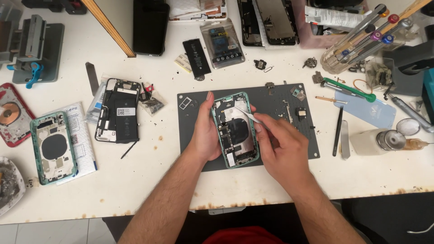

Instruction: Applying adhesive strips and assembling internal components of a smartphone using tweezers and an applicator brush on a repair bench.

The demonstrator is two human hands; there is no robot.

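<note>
1. Head view: cluttered white workbench strewn with phone parts; a grey mat sits at its centre.
2. On the mat, the left hand grips the opened green phone shell by its edge, apparently to steady it.
3. Right hand pinches tweezers, tips inside the shell.
4. Shell's long axis runs away from the worker, slightly tilted.

A phone repair workshop is shown. Opened phones, a loose battery and tiny parts are spread over a white table, and a grey work mat is laid in the middle. Many small tools are kept in a clear cup.
</note>
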